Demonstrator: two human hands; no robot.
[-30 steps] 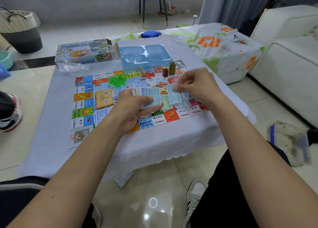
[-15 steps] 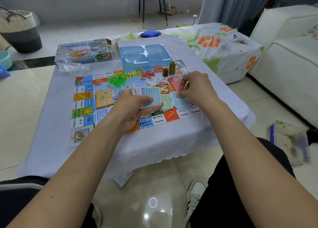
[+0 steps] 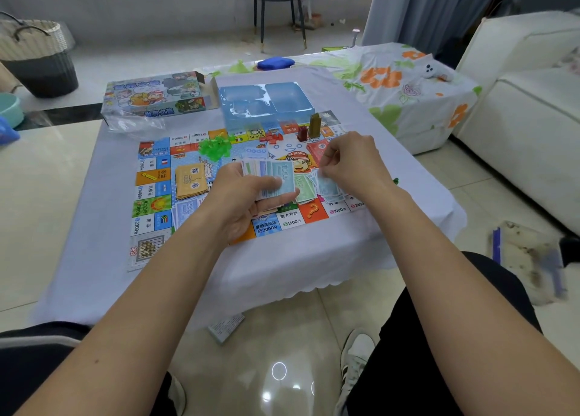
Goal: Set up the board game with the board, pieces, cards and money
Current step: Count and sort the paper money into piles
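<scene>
The colourful game board [image 3: 150,192] lies flat on the white-covered table [image 3: 94,252]. My left hand [image 3: 244,202] grips a fanned stack of paper money [image 3: 273,177] above the board's near edge. Just right of it, my right hand [image 3: 351,161] hovers with curled fingers over a pile of blue and green notes [image 3: 320,189] on the board; whether it pinches a note is hidden. An orange card stack [image 3: 190,181], green plastic houses [image 3: 216,147], red pieces [image 3: 274,137] and a tall brown tower piece [image 3: 314,125] rest on the board.
The game box [image 3: 153,96] and a blue plastic tray [image 3: 263,103] stand at the table's far side. A leaflet [image 3: 226,326] lies on the floor under the table edge. A flowered cover [image 3: 408,85] and a white sofa [image 3: 527,117] are to the right.
My right hand went down to the note pile on the board and has now lifted slightly back from it. My left hand keeps holding the fanned money in place.
</scene>
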